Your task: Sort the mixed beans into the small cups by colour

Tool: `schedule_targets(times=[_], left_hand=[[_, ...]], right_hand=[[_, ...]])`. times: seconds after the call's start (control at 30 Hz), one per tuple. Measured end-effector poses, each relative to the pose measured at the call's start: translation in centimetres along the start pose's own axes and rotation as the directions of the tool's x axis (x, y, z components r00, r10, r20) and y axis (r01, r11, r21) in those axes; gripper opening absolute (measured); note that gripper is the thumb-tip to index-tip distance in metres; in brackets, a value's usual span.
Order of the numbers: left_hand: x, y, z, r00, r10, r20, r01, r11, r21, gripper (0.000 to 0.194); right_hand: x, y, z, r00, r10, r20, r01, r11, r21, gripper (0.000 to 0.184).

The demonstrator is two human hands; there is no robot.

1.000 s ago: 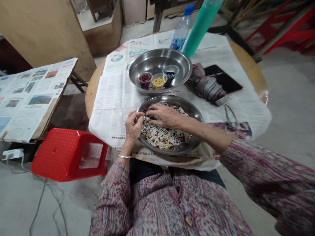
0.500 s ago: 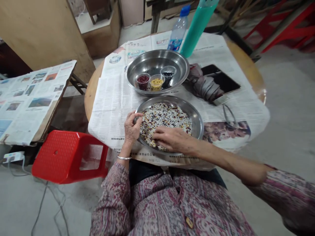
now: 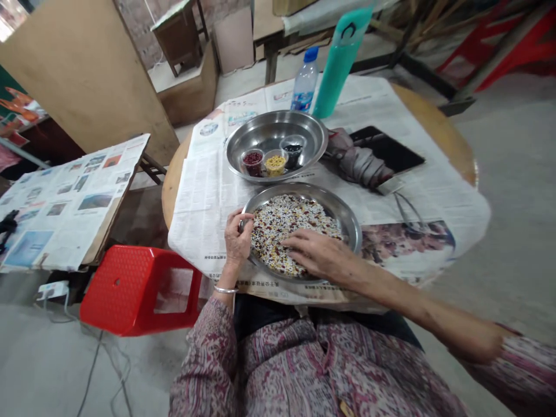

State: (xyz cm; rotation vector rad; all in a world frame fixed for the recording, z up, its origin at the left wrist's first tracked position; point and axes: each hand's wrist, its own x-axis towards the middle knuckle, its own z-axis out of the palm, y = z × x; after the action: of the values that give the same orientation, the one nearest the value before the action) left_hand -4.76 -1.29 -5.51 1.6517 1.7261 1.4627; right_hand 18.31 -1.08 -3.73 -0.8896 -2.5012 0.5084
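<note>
A steel pan [image 3: 350, 217] full of mixed white, red, yellow and dark beans [image 3: 286, 217] sits at the near edge of a round table. My left hand [image 3: 237, 240] grips the pan's left rim, fingers curled over it. My right hand [image 3: 319, 255] lies flat on the beans at the pan's near side, fingers stretched out to the left. Behind it stands a second steel pan [image 3: 269, 124] holding three small cups: red beans [image 3: 252, 160], yellow beans [image 3: 275, 164] and black beans [image 3: 293, 152].
Newspaper [image 3: 204, 191] covers the round table. A grey folded cloth [image 3: 358, 162] and a dark tablet [image 3: 388, 150] lie to the right. A water bottle [image 3: 304, 87] and a teal flask [image 3: 334, 69] stand at the back. A red stool [image 3: 134, 289] and a paper-covered side table [image 3: 65, 197] are on the left.
My right hand slid from the far left of the bean pan down to its near side. My left hand stayed on the rim. The camera tilted up a little.
</note>
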Motion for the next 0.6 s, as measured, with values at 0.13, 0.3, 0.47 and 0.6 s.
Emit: schedule_targets(times=[0.13, 0.3, 0.47, 0.6], left_hand=[[0.6, 1.4, -1.4, 0.974, 0.203, 0.096, -0.220, 0.953, 0.209, 0.010], [0.6, 4.9, -3.3, 0.729, 0.225, 0.646, -0.528, 0.786, 0.323, 0.060], [-0.5, 6.6, -2.5, 0.619, -0.004, 0.786, -0.523, 0.744, 0.416, 0.076], [-1.5, 6.9, -0.2, 0.547, 0.026, 0.837, -0.445, 0.855, 0.265, 0.055]], right_hand=[[-1.2, -0.3, -1.1, 0.993, 0.034, -0.114, -0.032, 0.999, 0.027, 0.027], [-3.4, 2.4, -1.8, 0.927, 0.184, -0.327, -0.220, 0.972, -0.077, 0.024], [-5.0, 2.7, 0.3, 0.787, 0.287, -0.546, -0.319, 0.947, 0.039, 0.025], [-5.3, 2.3, 1.6, 0.769, 0.360, -0.528, -0.305, 0.933, 0.191, 0.036]])
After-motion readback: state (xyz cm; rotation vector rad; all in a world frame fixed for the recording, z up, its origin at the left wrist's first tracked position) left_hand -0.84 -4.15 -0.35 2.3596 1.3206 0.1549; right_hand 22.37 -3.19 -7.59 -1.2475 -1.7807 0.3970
